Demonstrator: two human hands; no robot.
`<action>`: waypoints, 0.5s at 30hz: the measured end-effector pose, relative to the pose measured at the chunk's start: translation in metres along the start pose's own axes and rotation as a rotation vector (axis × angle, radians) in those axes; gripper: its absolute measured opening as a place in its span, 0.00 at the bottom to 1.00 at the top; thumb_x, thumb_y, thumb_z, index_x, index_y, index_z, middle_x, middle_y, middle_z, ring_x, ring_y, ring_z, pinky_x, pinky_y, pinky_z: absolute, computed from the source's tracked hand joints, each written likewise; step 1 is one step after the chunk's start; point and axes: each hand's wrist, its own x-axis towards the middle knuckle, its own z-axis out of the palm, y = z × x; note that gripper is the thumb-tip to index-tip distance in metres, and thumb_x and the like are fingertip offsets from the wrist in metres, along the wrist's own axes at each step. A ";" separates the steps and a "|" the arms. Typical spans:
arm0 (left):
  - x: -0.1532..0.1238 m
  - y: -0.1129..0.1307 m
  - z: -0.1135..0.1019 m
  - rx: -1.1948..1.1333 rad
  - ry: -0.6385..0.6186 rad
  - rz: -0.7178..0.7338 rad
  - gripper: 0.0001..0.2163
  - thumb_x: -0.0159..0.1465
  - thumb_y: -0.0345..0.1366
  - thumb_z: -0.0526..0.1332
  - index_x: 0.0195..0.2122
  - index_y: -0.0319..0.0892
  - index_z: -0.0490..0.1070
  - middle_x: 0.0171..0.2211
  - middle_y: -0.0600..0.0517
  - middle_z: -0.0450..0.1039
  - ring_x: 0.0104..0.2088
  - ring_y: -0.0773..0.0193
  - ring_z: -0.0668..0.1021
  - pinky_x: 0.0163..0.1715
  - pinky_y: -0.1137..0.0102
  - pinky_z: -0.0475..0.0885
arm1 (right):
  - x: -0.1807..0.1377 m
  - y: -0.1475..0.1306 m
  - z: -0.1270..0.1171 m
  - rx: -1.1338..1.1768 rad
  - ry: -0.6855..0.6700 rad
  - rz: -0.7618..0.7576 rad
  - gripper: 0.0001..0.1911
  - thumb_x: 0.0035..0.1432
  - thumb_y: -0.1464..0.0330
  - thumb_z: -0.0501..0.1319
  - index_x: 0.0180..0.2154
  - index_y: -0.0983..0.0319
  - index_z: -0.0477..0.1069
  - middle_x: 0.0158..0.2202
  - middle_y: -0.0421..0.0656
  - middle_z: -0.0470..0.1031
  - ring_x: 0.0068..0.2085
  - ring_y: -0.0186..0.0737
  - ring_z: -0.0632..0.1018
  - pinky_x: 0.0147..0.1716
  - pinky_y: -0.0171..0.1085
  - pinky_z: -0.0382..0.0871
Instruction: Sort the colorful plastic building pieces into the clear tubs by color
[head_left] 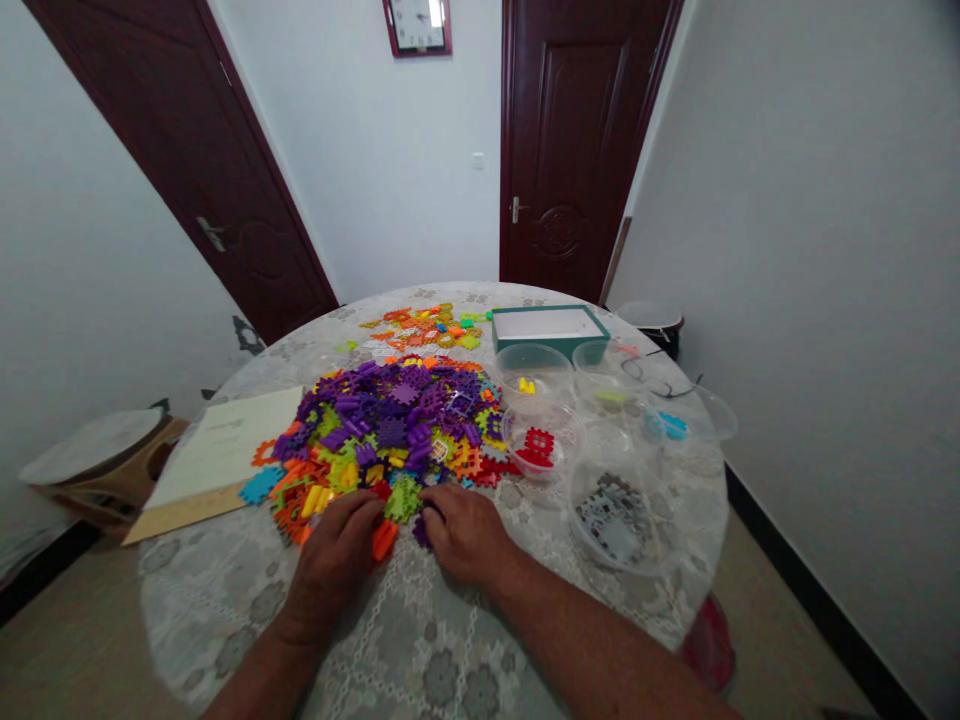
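A big heap of plastic interlocking pieces [390, 425], mostly purple with orange, yellow and green, lies on the round table [465, 650]. My left hand [334, 560] rests palm down at the heap's near edge, fingers curled, with an orange piece [384, 540] at its fingertips. My right hand [465, 535] lies beside it, fingers curled by a purple piece [420, 530] and a green piece [403, 497]. Whether either hand actually grips a piece is hidden by the fingers.
Several clear plastic bowls [544, 440] stand to the right, holding red, yellow, blue and grey pieces. A teal box [551, 327] sits behind them, a smaller orange heap [427, 327] at the far edge, a pale board [225, 450] at left. Glasses [660, 385] lie far right.
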 end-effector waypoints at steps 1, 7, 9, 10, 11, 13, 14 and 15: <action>0.000 0.000 0.001 0.000 0.000 -0.002 0.11 0.70 0.28 0.61 0.52 0.44 0.74 0.49 0.45 0.77 0.50 0.55 0.81 0.53 0.58 0.81 | 0.001 0.000 0.000 0.012 0.011 -0.003 0.17 0.72 0.66 0.56 0.57 0.58 0.77 0.53 0.48 0.83 0.53 0.46 0.82 0.56 0.43 0.73; 0.003 -0.001 0.001 -0.049 0.034 -0.022 0.10 0.71 0.29 0.59 0.50 0.44 0.76 0.49 0.45 0.76 0.49 0.56 0.81 0.51 0.60 0.81 | 0.006 -0.005 -0.003 0.055 0.071 0.056 0.16 0.70 0.69 0.57 0.55 0.57 0.78 0.53 0.45 0.84 0.53 0.44 0.82 0.56 0.40 0.72; 0.005 0.001 0.000 -0.054 0.042 -0.029 0.10 0.71 0.30 0.58 0.49 0.43 0.77 0.49 0.45 0.77 0.49 0.56 0.81 0.51 0.60 0.81 | 0.006 -0.007 -0.003 0.057 0.084 0.077 0.16 0.69 0.69 0.59 0.55 0.56 0.78 0.52 0.45 0.84 0.53 0.44 0.83 0.56 0.40 0.72; 0.005 0.002 0.000 -0.053 0.045 -0.033 0.10 0.71 0.30 0.58 0.49 0.43 0.77 0.49 0.45 0.77 0.49 0.56 0.82 0.50 0.60 0.82 | 0.006 -0.007 -0.003 0.056 0.086 0.086 0.16 0.69 0.69 0.59 0.55 0.56 0.78 0.52 0.45 0.84 0.53 0.44 0.83 0.56 0.40 0.72; 0.006 0.002 0.000 -0.052 0.049 -0.038 0.10 0.71 0.30 0.58 0.49 0.43 0.77 0.49 0.45 0.77 0.49 0.56 0.82 0.50 0.61 0.82 | 0.006 -0.008 -0.003 0.057 0.085 0.093 0.16 0.69 0.69 0.59 0.55 0.56 0.78 0.53 0.45 0.84 0.53 0.45 0.83 0.56 0.40 0.72; 0.006 0.003 0.000 -0.054 0.057 -0.039 0.10 0.71 0.30 0.58 0.49 0.43 0.77 0.48 0.46 0.78 0.48 0.57 0.82 0.50 0.61 0.82 | 0.006 -0.007 -0.002 0.062 0.082 0.092 0.16 0.70 0.68 0.59 0.56 0.57 0.77 0.53 0.45 0.84 0.53 0.45 0.83 0.56 0.40 0.72; 0.006 0.003 0.000 -0.057 0.062 -0.037 0.10 0.71 0.30 0.58 0.48 0.43 0.77 0.48 0.46 0.78 0.48 0.57 0.82 0.50 0.62 0.82 | 0.006 -0.007 -0.002 0.066 0.083 0.088 0.16 0.70 0.67 0.59 0.56 0.57 0.77 0.53 0.45 0.84 0.54 0.44 0.83 0.56 0.40 0.72; 0.006 0.003 0.000 -0.061 0.066 -0.037 0.10 0.71 0.29 0.58 0.48 0.43 0.77 0.48 0.46 0.78 0.48 0.57 0.82 0.50 0.62 0.82 | 0.006 -0.006 -0.002 0.071 0.082 0.082 0.16 0.71 0.67 0.58 0.56 0.57 0.77 0.54 0.45 0.84 0.54 0.44 0.82 0.56 0.40 0.72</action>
